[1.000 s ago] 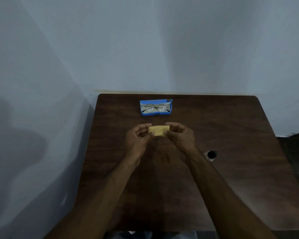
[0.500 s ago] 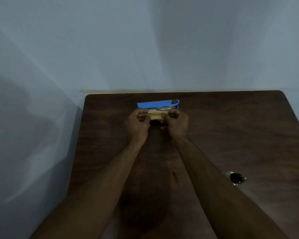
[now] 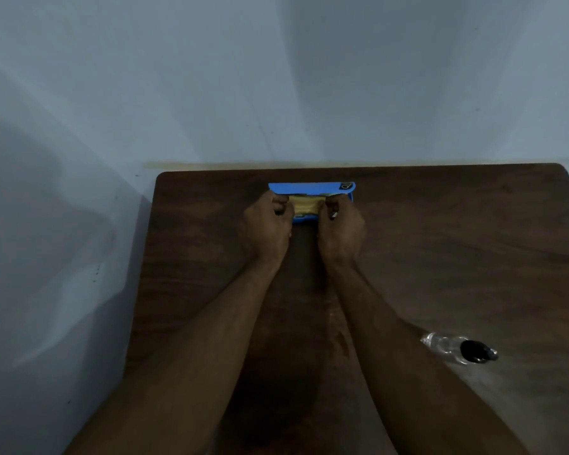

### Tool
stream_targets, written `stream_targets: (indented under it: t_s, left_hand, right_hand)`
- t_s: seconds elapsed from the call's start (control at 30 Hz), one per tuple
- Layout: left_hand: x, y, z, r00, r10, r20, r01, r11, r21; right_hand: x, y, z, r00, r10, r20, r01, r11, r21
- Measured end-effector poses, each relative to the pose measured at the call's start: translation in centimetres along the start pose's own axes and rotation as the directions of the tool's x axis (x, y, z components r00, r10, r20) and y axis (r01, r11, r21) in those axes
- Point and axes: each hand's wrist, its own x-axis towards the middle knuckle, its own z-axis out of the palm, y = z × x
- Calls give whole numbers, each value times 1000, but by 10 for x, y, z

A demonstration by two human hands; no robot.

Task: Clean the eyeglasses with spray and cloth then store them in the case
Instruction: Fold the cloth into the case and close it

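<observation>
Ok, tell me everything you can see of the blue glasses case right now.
The bright blue rectangular eyeglasses case lies open near the far edge of the dark brown wooden table, long side across the view. Its raised lid shows at the back, a small dark emblem at its right corner. It looks like smooth plastic. A folded yellow cloth, pinched by the left hand and right hand, hides its inside.

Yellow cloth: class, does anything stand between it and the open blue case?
Nothing visible does. The left hand and right hand pinch the cloth directly over the case; the spray bottle sits far aside on the table.
</observation>
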Motion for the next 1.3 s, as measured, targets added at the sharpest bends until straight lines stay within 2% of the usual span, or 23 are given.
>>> stream_targets:
  t_s: [0.1,0.3,0.53,0.67,0.73,0.83,0.87,0.93,1.0,1.07,1.23,1.3]
  left_hand:
    - [5,-3,-3,998,59,-3,-58,991,124]
    - [3,-10,-1,993,116,-16,-112,981,161]
    - [0,-11,2,991,127,-35,-126,992,29]
    - [-9,-13,2,976,186,-111,-195,977,-83]
    - [-9,-16,1,985,89,-148,-116,976,-185]
    - [5,-14,-2,949,-249,-192,162,911,-380]
    - [12,-11,-3,922,-349,-169,257,876,-409]
    - [23,-4,-7,873,-486,-50,422,801,-424]
    - [29,0,-10,870,-492,35,468,800,-376]
    - [30,-2,-12,891,-447,78,446,829,-337]
    - [25,-22,-14,934,-314,168,356,829,-431]
    - [24,-27,-16,947,-271,175,320,855,-408]
  right_hand:
    - [1,4,3,999,-29,-19,28,999,-30]
    - [0,8,2,997,-20,-70,21,1000,14]
    - [-6,9,0,995,-65,-79,69,996,49]
    - [-10,10,-8,991,-26,-133,48,985,164]
    - [-7,12,-12,976,31,-218,25,967,253]
    - [7,9,-15,922,207,-327,-67,917,392]
    - [13,6,-16,910,279,-306,-129,893,432]
    - [27,5,-15,910,377,-171,-258,839,479]
    - [39,6,-13,914,405,-33,-345,817,462]
    - [47,10,-8,908,417,30,-385,806,448]
    - [45,17,-7,929,367,44,-354,850,391]
    - [40,22,-7,943,328,47,-318,858,404]
